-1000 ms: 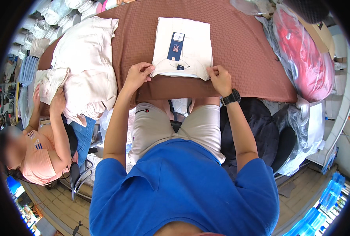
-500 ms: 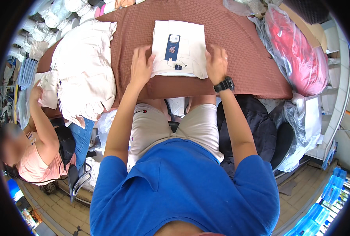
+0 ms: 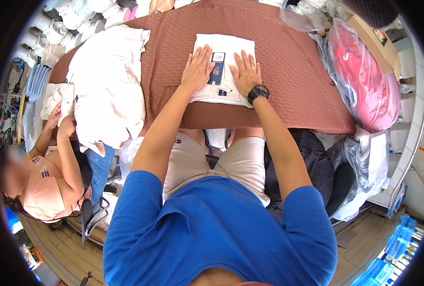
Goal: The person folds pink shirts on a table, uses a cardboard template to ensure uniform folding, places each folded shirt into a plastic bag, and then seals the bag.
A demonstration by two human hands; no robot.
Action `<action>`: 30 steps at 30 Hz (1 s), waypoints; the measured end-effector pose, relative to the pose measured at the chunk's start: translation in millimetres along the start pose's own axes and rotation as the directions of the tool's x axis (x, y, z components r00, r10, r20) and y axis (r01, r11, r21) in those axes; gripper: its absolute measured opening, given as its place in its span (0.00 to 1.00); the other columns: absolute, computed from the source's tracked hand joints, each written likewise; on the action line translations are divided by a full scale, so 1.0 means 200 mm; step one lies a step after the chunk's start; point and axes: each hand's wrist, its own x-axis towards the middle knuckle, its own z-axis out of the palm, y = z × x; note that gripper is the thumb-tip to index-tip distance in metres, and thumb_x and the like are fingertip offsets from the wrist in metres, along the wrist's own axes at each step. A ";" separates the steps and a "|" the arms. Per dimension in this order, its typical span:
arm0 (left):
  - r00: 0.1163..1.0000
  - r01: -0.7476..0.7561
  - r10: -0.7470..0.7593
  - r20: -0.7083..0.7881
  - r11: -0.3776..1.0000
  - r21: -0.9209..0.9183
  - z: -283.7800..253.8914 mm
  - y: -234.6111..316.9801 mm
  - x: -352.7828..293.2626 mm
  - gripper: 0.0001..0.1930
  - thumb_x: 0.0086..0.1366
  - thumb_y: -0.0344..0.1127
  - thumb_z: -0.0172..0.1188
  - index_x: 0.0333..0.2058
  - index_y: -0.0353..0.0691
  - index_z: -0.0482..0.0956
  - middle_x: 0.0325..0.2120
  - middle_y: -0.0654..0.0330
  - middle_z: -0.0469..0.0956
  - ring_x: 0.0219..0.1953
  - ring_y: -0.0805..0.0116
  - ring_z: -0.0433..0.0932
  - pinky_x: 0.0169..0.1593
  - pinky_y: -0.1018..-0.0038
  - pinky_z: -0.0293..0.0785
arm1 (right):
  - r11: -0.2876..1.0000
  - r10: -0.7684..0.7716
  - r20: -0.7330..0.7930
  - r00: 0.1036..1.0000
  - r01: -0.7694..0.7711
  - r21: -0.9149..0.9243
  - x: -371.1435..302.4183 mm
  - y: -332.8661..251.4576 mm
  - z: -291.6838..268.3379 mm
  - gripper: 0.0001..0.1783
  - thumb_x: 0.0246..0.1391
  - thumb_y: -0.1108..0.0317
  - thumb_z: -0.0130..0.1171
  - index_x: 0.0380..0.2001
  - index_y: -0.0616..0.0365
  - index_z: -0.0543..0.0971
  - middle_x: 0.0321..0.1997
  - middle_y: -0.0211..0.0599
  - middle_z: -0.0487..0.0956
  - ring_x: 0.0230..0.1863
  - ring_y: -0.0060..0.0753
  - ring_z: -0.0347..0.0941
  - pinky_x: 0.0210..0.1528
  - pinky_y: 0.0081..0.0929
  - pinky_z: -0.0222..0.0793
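Folded cream garment (image 3: 228, 82) sits on the brown-covered desk (image 3: 297, 81), long axis near-to-far, directly under left hand (image 3: 197, 69) and right hand (image 3: 246, 76), both touching, each grip flattened wide, pinching nothing.

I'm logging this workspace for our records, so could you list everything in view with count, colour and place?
Folded garment: one, cream, under both hands
Tag: one, dark blue, on that garment
Table cover: one, brown, centre
Garment pile: count unclear, off-white, table's left
Co-worker: one, peach top, far left
Cloth: one, off-white, at the co-worker's hands
Wrapped bundle: one, red, table's right edge
Cardboard box: one, brown, upper right
Black fabric: count unclear, black, below table's right side
Containers: several, blue, lower right
Watch: one, black, right wrist
Shirt: one, blue, on the wearer
Shorts: one pair, cream, on the wearer
Left hand: one, bare, flat on garment's left
Right hand: one, bare, flat on garment's right
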 end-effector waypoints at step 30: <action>0.726 0.644 -0.462 0.508 0.201 -0.738 -0.37 0.07 -0.38 0.20 0.61 0.40 0.68 0.44 0.30 0.78 0.39 0.55 0.81 0.42 0.65 0.80 0.46 0.72 0.75 | 0.963 -0.184 -0.100 0.978 0.200 0.183 -0.49 -0.39 -0.17 0.46 0.51 0.45 0.65 0.70 0.47 0.61 0.74 0.48 0.56 0.73 0.64 0.47 0.72 0.64 0.42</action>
